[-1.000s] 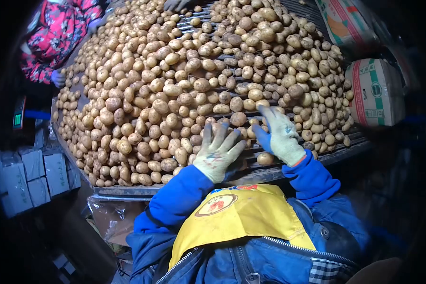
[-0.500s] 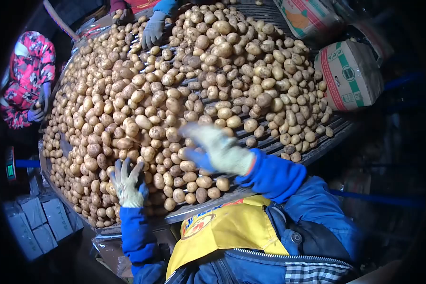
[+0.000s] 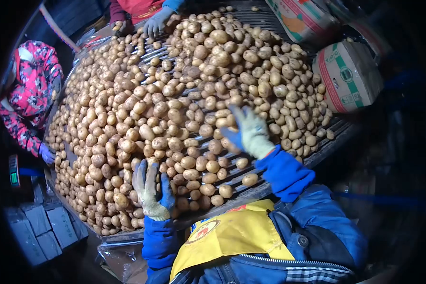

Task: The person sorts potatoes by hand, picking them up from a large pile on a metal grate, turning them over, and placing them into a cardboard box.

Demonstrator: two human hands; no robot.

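Potatoes cover most of a slatted sorting table in front of me. My left hand, in a pale glove with blue-grey fingers, rests on the potatoes near the front edge, its fingers stretched and apart. Further right, my right hand, gloved the same way, is over the potatoes beside the bare slats. Its fingers are spread, slightly blurred, and I see nothing held in them.
Across the table a co-worker's gloved hand touches potatoes. Another person in a pink patterned jacket stands at the left. Cardboard boxes stand at the right. Grey packages and a lit digital display are at the lower left.
My right hand has moved right and away from me. The left hand has shifted a little right, fingers still spread. The far co-worker's gloved hand has drawn back toward the far edge.
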